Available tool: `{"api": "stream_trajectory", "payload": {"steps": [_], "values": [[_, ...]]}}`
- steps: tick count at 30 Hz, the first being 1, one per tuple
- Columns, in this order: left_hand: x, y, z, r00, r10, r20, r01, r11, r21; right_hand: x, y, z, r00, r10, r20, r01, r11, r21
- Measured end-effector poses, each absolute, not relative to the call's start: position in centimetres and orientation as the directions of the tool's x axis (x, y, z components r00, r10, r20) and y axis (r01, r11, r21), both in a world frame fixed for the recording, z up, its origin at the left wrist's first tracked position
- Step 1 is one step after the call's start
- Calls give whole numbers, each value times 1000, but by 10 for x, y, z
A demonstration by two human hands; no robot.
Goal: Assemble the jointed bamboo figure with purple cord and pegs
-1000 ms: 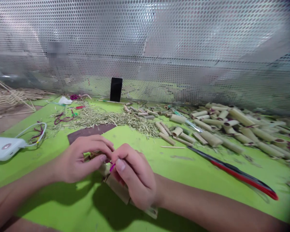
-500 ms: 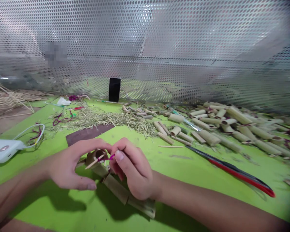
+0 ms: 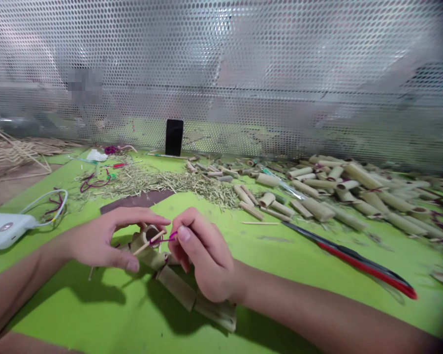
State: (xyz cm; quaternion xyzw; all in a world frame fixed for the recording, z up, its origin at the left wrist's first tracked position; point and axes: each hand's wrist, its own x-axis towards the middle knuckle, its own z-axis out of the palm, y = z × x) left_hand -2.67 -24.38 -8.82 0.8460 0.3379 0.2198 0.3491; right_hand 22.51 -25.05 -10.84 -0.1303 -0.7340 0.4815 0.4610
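Observation:
A small assembly of bamboo tubes lies on the green mat in front of me, with a thin bamboo stick poking out of its near-left end. My left hand curls around that end, thumb under and fingers arched over it. My right hand is closed in a pinch on a thin purple wire that runs to the stick and tubes. The right hand hides the middle of the assembly.
A heap of cut bamboo tubes fills the right. Red-and-black scissors lie right of my hands. Bamboo shavings spread behind. A white device with cable sits left. A black phone leans on the perforated metal screen.
My left hand opened off the tube end, then settled lower around it, uncovering the stick and tube mouth. The right hand kept its pinch on the purple wire and shifted slightly.

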Motion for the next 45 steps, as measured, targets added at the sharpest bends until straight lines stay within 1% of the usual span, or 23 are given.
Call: {"api": "stream_trajectory", "payload": {"steps": [4, 7, 9, 13, 17, 22, 26, 29, 33, 35, 37, 40, 45], "values": [[-24, -241, -89, 652, 748, 126, 433, -503, 748, 225, -250, -109, -534, 658, 531, -287, 450, -846], [-19, -240, -89, 636, 761, 125, 434, -487, 758, 224, -249, -109, -529, 676, 513, -282, 430, -858], [-15, -241, -89, 618, 774, 140, 428, -480, 765, 224, -249, -109, -526, 674, 519, -265, 450, -853], [-10, -243, -91, 595, 785, 172, 409, -481, 776, 225, -249, -109, -556, 621, 553, -213, 536, -817], [-8, -244, -89, 602, 787, 137, 466, -485, 740, 227, -250, -109, -587, 578, 568, -170, 597, -784], [-3, -248, -88, 556, 830, 54, 582, -435, 687, 227, -253, -109, -609, 509, 609, -184, 655, -732], [0, -250, -88, 505, 862, 43, 610, -391, 689, 228, -256, -108, -606, 506, 613, -183, 661, -728], [0, -251, -87, 496, 867, 41, 618, -385, 685, 227, -257, -109, -569, 590, 573, -202, 576, -792], [0, -252, -84, 515, 856, 52, 635, -421, 647, 223, -252, -109, -539, 725, 429, -270, 334, -903], [0, -254, -83, 523, 850, 57, 627, -430, 650, 222, -248, -107, -537, 768, 350, -296, 217, -930], [0, -256, -84, 530, 845, 74, 612, -442, 656, 221, -243, -103, -524, 804, 281, -300, 134, -944], [0, -259, -86, 528, 838, 137, 580, -473, 663, 222, -239, -99, -503, 834, 226, -293, 81, -953], [5, -260, -87, 547, 809, 218, 463, -508, 726, 222, -238, -95, -564, 802, 197, -219, 85, -972]]}}
